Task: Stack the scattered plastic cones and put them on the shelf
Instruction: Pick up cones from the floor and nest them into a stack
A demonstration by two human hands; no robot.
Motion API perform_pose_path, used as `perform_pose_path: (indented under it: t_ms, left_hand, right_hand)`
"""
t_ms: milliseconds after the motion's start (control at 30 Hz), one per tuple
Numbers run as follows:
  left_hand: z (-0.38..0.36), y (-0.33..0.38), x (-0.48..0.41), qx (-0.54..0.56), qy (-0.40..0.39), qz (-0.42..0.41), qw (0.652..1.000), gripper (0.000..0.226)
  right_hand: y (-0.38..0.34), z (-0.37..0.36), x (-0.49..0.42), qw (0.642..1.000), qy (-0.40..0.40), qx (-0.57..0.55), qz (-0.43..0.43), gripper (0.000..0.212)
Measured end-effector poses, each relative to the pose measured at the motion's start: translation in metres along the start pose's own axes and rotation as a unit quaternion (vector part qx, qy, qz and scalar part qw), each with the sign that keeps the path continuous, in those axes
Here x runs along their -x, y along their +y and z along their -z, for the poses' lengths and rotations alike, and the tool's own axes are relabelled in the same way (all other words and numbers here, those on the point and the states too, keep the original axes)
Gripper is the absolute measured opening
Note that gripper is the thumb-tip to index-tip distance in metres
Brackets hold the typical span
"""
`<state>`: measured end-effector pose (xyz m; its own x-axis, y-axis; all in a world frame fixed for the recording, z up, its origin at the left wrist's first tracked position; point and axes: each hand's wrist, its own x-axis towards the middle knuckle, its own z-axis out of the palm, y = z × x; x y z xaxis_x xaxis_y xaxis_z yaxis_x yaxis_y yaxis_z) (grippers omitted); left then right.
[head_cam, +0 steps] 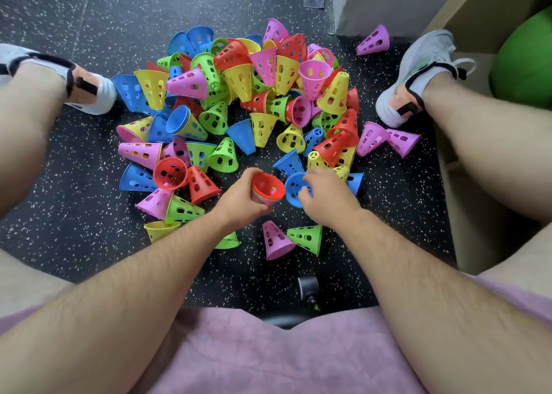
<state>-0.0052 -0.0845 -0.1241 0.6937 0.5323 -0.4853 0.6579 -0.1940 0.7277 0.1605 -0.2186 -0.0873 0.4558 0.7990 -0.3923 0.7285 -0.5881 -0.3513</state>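
Curled round small stack [266,191], our left hand [239,199]; right hand [327,201] pinches blue cone [292,191]. Early stacking step, we reckon. Next: nest blue into stack, mouths aligned.

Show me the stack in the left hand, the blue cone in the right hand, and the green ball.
stack [268,188]: head view, red inner wall at its top.
blue cone [292,192]: head view, inside its mouth.
green ball [525,62]: head view, its visible middle.
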Motion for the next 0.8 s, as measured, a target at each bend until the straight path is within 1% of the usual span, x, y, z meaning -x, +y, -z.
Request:
perform_pose_path:
  t_ms: [67,100,167,200,267,367,400,500,533,600,667,700,733,800]
  left_hand:
    - [-0.002,0.0,0.006,0.009,0.014,-0.006,1.0,0.079]
    - [-0.002,0.0,0.009,0.009,0.02,-0.011,1.0,0.079]
    - [0.0,0.005,0.012,0.003,0.022,-0.024,0.999,0.078]
    - [0.001,0.009,0.013,-0.004,0.016,-0.031,0.999,0.077]
    - [0.002,0.016,0.014,-0.011,0.004,-0.042,0.999,0.073]
    - [0.0,0.022,0.017,-0.006,0.01,-0.053,0.999,0.073]
    - [0.0,0.023,0.019,-0.004,0.015,-0.057,0.998,0.074]
    - [-0.004,0.023,0.027,0.005,0.008,-0.069,0.998,0.079]
    - [-0.006,0.023,0.03,-0.003,-0.001,-0.071,0.997,0.083]
    - [-0.009,0.02,0.034,-0.029,-0.016,-0.075,0.997,0.09]
    - [-0.013,0.017,0.035,-0.05,-0.023,-0.078,0.995,0.089]
    - [-0.016,0.016,0.035,-0.054,-0.023,-0.076,0.995,0.087]
    - [-0.017,0.016,0.035,-0.054,-0.02,-0.073,0.996,0.085]
    - [-0.02,0.014,0.035,-0.051,-0.009,-0.061,0.997,0.084]
  right_hand:
    - [-0.003,0.002,0.004,0.991,0.099,-0.089,-0.034,0.046]
    - [-0.005,0.005,0.006,0.982,0.135,-0.128,-0.043,0.056]
    - [-0.01,0.011,0.01,0.966,0.171,-0.189,-0.052,0.064]
    - [-0.014,0.015,0.012,0.959,0.172,-0.218,-0.059,0.064]
    - [-0.023,0.023,0.017,0.948,0.15,-0.271,-0.076,0.068]
    - [-0.032,0.025,0.022,0.958,0.101,-0.258,-0.07,0.075]
    - [-0.032,0.023,0.024,0.963,0.076,-0.251,-0.067,0.072]
    - [-0.032,0.013,0.031,0.966,-0.019,-0.254,-0.052,0.052]
    - [-0.033,0.01,0.033,0.965,-0.049,-0.254,-0.054,0.053]
    - [-0.03,0.004,0.035,0.966,-0.08,-0.236,-0.063,0.066]
    - [-0.027,-0.001,0.037,0.965,-0.096,-0.232,-0.073,0.08]
    - [-0.026,-0.004,0.039,0.962,-0.095,-0.244,-0.077,0.082]
    - [-0.024,-0.005,0.04,0.959,-0.078,-0.261,-0.085,0.076]
    - [-0.018,-0.007,0.04,0.957,-0.002,-0.259,-0.133,0.047]
